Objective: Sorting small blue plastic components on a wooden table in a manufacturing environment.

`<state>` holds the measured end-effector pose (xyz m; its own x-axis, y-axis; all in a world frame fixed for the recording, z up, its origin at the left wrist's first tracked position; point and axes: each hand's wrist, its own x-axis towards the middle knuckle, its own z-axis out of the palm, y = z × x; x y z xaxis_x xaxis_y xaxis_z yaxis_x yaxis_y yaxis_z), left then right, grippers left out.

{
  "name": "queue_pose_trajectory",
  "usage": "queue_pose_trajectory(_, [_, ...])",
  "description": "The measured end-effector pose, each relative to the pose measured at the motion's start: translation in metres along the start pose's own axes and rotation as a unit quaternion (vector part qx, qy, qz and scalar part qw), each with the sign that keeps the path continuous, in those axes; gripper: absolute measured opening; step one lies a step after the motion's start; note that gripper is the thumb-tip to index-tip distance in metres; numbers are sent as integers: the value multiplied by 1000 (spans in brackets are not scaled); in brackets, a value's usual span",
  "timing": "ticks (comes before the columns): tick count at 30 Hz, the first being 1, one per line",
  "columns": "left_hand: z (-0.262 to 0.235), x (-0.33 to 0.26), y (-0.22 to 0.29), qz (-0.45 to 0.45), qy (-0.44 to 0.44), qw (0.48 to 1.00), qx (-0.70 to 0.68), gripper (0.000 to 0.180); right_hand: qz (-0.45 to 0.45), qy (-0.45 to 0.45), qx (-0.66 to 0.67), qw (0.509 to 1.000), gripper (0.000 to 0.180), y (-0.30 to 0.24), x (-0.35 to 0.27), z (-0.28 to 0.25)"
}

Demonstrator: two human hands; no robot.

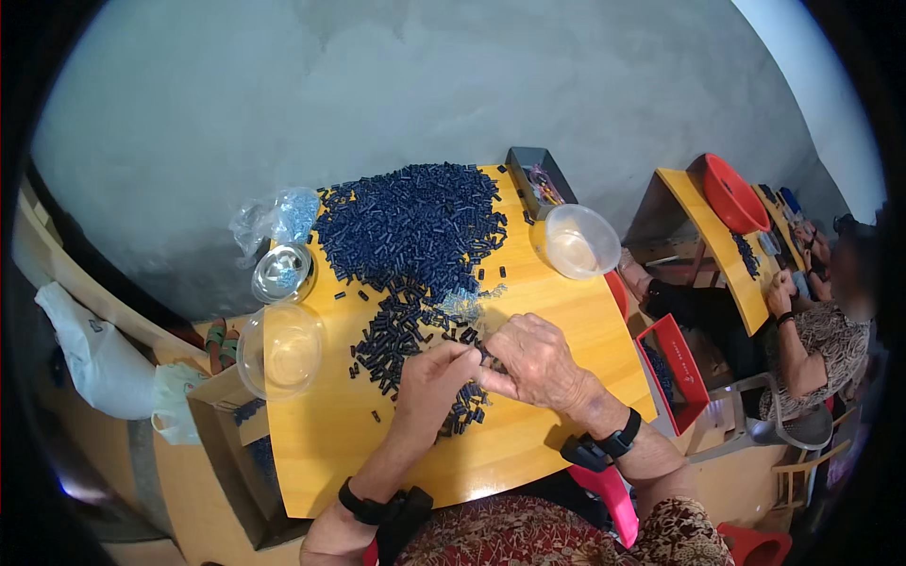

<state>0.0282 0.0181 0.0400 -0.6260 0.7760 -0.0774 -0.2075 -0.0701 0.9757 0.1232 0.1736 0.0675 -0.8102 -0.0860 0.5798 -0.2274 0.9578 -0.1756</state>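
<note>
Both hands — left hand (pixel 429 377) and right hand (pixel 536 360) — pinch small dark tubes (pixel 415 226) together near the table's (pixel 528 443) front edge, fingers closed on one piece; most of the pile remains heaped toward the far edge — bowls (pixel 283 347) look nearly empty.

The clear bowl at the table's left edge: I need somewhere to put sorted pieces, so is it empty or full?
Empty, as far as shows: the yellow table reads through the clear bowl, with no dark blue pieces inside.

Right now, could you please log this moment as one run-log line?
left hand: pinching small dark pieces | right hand: meeting it at fingertips | surface: yellow table | nearby: clear bowl
</note>
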Motion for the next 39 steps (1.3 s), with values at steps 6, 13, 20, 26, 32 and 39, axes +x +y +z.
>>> queue_pose_trajectory(6, [4,-8,0,-19,-2,996,-90,18,13,79,38,996,29,-9,-5,-4])
queue_pose_trajectory(13, [7,-27,-6,-16,23,996,-87,15,1,60,59,996,33,-22,-22,0])
queue_pose_trajectory(20, [-30,-72,8,-7,98,995,-28,18,-13,3,94,996,25,-43,-20,2])
queue_pose_trajectory(26, [-114,-121,42,155,356,921,21,21,-2,7,77,997,13,-31,-38,8])
queue_pose_trajectory(32, [-208,-163,14,174,547,804,152,46,30,-9,73,997,13,-31,-44,10])
queue_pose_trajectory(39, [-191,-170,31,152,490,858,-19,29,37,-28,73,996,13,-26,-55,7])
